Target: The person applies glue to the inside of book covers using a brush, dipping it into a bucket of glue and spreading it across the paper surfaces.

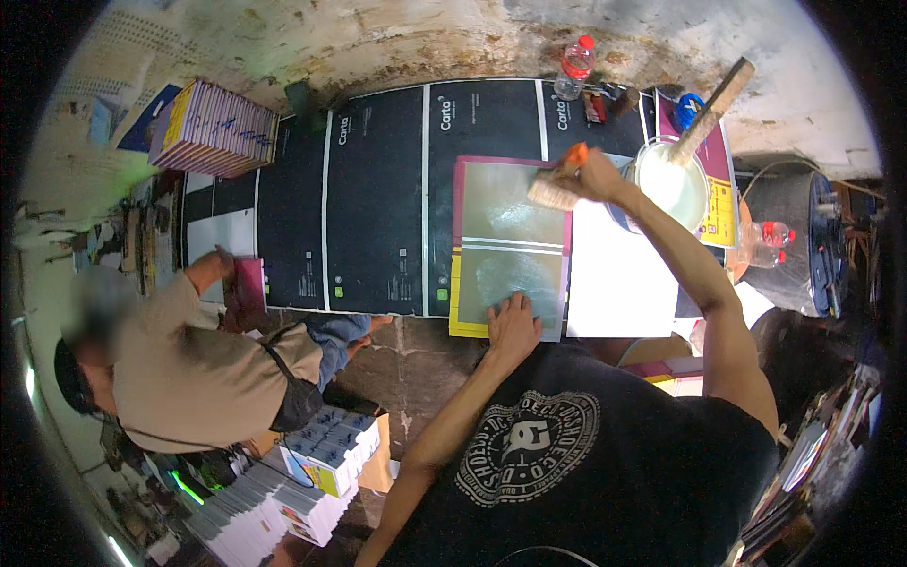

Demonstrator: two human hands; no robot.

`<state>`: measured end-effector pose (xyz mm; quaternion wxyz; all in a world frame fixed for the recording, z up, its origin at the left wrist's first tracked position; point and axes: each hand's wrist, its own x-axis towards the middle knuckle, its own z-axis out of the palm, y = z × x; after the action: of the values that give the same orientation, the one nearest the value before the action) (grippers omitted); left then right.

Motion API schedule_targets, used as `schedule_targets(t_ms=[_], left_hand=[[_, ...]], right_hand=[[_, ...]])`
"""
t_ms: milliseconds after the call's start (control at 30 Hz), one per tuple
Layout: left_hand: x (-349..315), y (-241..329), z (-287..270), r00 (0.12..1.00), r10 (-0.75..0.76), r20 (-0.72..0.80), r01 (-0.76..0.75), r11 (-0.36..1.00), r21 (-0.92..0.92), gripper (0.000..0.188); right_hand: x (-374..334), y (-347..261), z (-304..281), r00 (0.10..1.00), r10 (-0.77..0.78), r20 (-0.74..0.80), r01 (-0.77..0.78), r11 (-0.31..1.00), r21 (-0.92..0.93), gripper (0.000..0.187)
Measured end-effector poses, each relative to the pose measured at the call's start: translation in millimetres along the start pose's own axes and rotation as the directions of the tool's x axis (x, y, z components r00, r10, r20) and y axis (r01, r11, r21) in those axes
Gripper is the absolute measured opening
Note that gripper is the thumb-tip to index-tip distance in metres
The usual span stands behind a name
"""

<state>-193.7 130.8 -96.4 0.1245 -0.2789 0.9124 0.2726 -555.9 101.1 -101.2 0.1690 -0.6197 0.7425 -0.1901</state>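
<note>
Holding brush point(552, 193) at glossy boards point(510, 276), white-striped black table point(375, 208), stained wall point(435, 42)

Cover sheet point(510, 210) on table point(373, 213), bucket point(706, 200) to its right, books point(213, 130) far left, bottle point(575, 68) at back.

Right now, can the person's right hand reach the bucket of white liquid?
Probably yes: the right hand, holding the bristle brush, is just left of the bucket, whose top looks open; the wooden stick takes some room.

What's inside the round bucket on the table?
Whitish contents in the bucket, with a wooden stick leaning in. The contents hide the bucket's bottom; anything sunken can't be seen.
</note>
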Motion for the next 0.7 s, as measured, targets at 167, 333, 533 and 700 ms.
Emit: schedule_targets(t_ms=[167, 333, 533, 700], left_hand=[[-4, 1, -2, 0.999, -0.046, 0.021, 0.046, 0.999, 0.003, 0.052], [-6, -3, 0, 0.998, -0.065, 0.022, 0.065, 0.998, -0.009, 0.053], [10, 12, -8, 0.997, -0.034, 0.072, 0.03, 0.998, 0.051, 0.051], [82, -16, -53, 0.998, -0.047, -0.05, 0.046, 0.999, -0.024, 0.051]], right_hand=[[33, -29, -39, 0.973, -0.195, -0.127, 0.168, 0.966, -0.196, 0.027], [114, -117, 7, 0.837, -0.394, 0.381, 0.464, 0.878, -0.113, 0.022], [190, -99, -22, 0.951, -0.268, -0.155, 0.239, 0.954, -0.183, 0.032], [66, -140, -98, 0.764, -0.16, -0.625, 0.351, 0.916, 0.196, 0.028]])
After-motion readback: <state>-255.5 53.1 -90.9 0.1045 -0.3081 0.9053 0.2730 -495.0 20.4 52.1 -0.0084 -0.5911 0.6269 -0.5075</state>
